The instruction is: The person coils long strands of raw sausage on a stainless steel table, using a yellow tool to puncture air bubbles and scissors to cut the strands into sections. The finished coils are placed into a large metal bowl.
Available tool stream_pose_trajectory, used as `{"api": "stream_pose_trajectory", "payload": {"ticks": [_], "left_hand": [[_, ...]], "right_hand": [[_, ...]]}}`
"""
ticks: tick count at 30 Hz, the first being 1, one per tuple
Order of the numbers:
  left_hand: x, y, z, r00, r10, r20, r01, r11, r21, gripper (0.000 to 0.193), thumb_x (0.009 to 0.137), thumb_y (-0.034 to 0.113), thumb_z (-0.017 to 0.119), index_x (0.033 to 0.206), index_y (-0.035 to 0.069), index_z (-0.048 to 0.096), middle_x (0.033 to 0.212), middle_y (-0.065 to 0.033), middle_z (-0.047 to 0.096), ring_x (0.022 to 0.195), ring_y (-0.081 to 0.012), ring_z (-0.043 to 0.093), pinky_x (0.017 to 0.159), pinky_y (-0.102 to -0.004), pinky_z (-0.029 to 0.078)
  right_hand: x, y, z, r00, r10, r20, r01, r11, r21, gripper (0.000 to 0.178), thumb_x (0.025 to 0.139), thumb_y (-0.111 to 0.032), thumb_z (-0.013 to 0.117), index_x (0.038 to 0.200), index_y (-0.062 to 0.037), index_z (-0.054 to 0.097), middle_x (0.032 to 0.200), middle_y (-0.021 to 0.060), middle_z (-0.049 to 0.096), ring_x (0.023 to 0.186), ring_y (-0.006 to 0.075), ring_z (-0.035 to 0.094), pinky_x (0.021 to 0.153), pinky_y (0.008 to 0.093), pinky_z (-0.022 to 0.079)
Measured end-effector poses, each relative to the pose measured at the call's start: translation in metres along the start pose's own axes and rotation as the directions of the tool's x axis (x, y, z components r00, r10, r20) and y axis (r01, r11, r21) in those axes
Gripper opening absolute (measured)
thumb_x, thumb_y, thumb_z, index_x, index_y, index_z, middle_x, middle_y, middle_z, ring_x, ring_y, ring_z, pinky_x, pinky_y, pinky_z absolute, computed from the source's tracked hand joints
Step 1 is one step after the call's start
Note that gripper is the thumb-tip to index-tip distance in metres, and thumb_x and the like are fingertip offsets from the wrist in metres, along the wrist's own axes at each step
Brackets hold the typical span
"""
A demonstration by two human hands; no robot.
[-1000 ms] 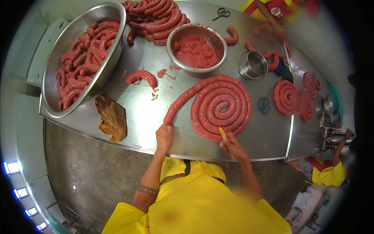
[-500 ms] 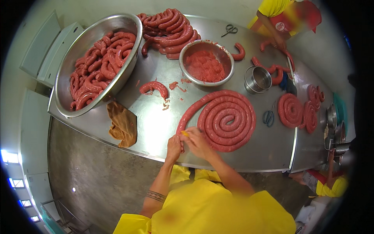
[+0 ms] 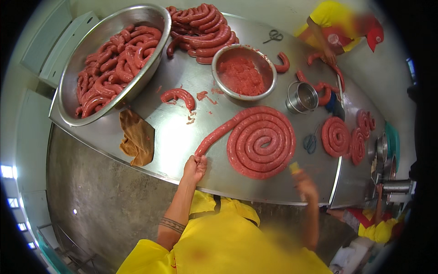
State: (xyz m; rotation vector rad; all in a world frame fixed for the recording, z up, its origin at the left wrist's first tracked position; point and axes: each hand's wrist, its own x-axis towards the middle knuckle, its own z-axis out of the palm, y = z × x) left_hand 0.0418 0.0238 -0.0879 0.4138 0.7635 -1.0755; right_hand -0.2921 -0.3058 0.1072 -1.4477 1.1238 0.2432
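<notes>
My left hand [image 3: 195,169] is closed round the loose end of a long raw sausage [image 3: 261,167], near the table's front edge. The rest of that sausage lies flat in a wide spiral to the right. Out to the right, apart from the coil, my right hand [image 3: 305,186] is blurred by motion, with a small yellow piece [image 3: 294,167] at its fingertips. What kind of thing the yellow piece is, I cannot make out. A short curved sausage [image 3: 181,96] and meat scraps [image 3: 202,96] lie beyond my left hand.
On the steel table [image 3: 171,137] are a large basin of sausages [image 3: 119,73], a heap of sausages [image 3: 211,39], a bowl of minced meat [image 3: 244,75], metal cups [image 3: 302,97], scissors [image 3: 310,143], a brown cloth [image 3: 138,138] and smaller coils [image 3: 336,136]. A co-worker's hand [image 3: 329,56] handles sausage at far right.
My right hand has left the sausage end and swung to the right, carrying the yellow piece. My left hand has kept its hold and shifted slightly left. The whole view has shifted a little.
</notes>
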Motion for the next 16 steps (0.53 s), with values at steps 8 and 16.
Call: {"api": "stream_pose_trajectory", "payload": {"ticks": [8,16], "left_hand": [[-0.062,-0.017,0.024,0.359,0.519,0.776,-0.257,-0.744,0.617,0.021,0.081,0.003,0.066,0.102,0.003,0.067,0.118,-0.0192,0.058,0.12,-0.0403,0.044,0.097,-0.0503,0.042],[-0.045,-0.02,0.022,0.779,0.502,0.376,-0.424,-0.02,0.905,0.016,0.095,0.014,0.058,0.095,-0.002,0.061,0.089,-0.0187,0.064,0.076,-0.0243,0.068,0.067,-0.0375,0.056]], "right_hand": [[0.13,-0.133,0.276,0.591,-0.541,0.598,0.803,0.324,-0.5,0.031,0.098,-0.013,0.053,0.127,-0.0021,0.053,0.111,0.0199,0.063,0.106,0.0359,0.062,0.094,0.0373,0.048],[0.054,-0.136,0.277,0.375,-0.864,0.337,0.92,0.391,-0.023,0.028,0.095,-0.013,0.057,0.12,-0.0011,0.061,0.106,0.0147,0.067,0.101,0.0301,0.065,0.09,0.039,0.05]]}}
